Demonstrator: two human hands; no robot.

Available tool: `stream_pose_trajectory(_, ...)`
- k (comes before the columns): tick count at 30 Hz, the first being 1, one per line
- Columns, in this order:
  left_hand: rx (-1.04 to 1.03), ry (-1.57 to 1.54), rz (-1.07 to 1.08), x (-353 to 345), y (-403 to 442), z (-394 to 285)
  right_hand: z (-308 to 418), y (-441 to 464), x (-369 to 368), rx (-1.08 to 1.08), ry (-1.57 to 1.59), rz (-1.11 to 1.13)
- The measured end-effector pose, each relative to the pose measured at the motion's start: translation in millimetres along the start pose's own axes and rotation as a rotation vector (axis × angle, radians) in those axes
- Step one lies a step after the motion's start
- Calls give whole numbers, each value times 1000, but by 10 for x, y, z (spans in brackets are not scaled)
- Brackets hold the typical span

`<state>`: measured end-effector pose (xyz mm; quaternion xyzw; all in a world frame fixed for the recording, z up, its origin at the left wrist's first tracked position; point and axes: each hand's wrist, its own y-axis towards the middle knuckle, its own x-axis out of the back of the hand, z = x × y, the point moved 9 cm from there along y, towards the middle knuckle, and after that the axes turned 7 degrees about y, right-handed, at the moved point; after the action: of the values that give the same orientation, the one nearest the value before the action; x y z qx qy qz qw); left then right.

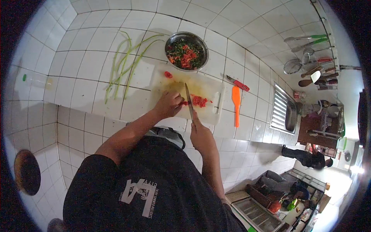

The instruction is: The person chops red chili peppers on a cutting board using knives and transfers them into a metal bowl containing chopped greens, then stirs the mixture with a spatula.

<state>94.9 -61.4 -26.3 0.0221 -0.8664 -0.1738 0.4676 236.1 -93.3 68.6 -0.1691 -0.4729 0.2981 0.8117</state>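
Red vegetable (199, 101) (partly diced) runs from the left fingers (179, 99) past the knife (189, 99).

A counter (79, 69) of white square tiles with dark grout runs across the view. A pale cutting board (210, 84) lies flat near its front edge. Just behind the board sits an upright metal bowl (186, 33). Long green stalks (125, 60) lie loosely crossed to the left. Farther left is a clear bottle (37, 81) with a green cap; its pose is unclear. Right of the board lie an orange utensil (236, 106) and a red-handled knife (238, 83), close together. A metal sink (291, 113) is set in farther right.
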Motion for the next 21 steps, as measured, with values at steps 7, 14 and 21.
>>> stream_pose_trajectory(7,-25,-22,-5,-46,-1,14,-97,-49,-127,8,-44,-21)
stream_pose_trajectory(14,-31,-14,-11,-15,3,-10,-183,-167,-231,15,-101,15)
stream_pose_trajectory(21,-57,-50,-46,-13,-35,-22,-525,106,-614,35,-69,-114)
